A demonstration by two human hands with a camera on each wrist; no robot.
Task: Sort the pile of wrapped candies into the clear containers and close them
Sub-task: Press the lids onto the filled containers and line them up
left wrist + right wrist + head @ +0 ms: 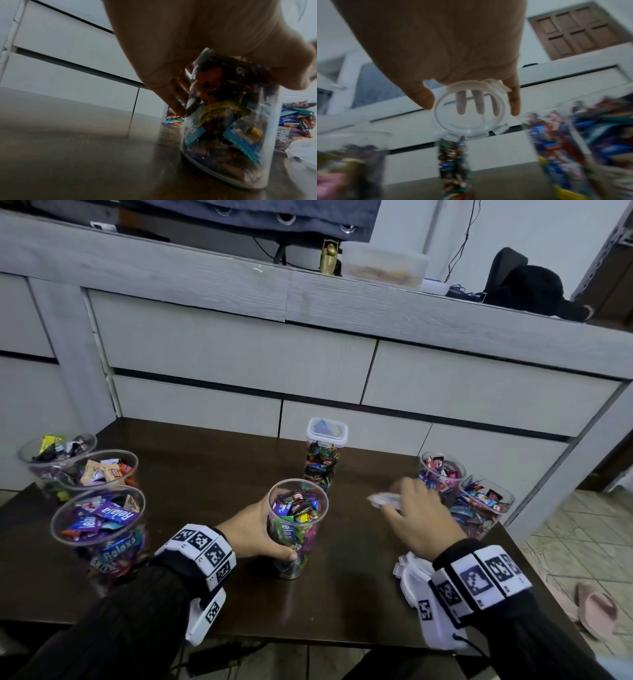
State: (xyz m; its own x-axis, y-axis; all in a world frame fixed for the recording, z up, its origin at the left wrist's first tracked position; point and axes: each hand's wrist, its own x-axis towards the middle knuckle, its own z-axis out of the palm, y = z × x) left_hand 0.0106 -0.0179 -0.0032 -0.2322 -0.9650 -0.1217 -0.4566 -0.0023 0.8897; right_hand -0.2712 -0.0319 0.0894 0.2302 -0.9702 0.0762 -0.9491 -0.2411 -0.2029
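Observation:
A tall clear container (297, 529) packed with wrapped candies stands open at the middle of the dark table (212, 474). My left hand (253, 534) grips its side, thumb in front and fingers (173, 97) round the back of that container (228, 121). My right hand (419, 515) is above the table to its right and holds a clear round lid (383, 500) with clip flaps. The right wrist view shows that lid (469, 108) pinched between my thumb and fingers (514, 102). A closed container (324, 455) of candies stands behind.
Three open candy-filled containers (99, 525) stand at the left of the table and two more (479, 501) at the right. More white lids (409, 570) lie under my right wrist. Grey drawers (239, 361) rise behind the table. Pink slippers (596, 607) lie on the floor.

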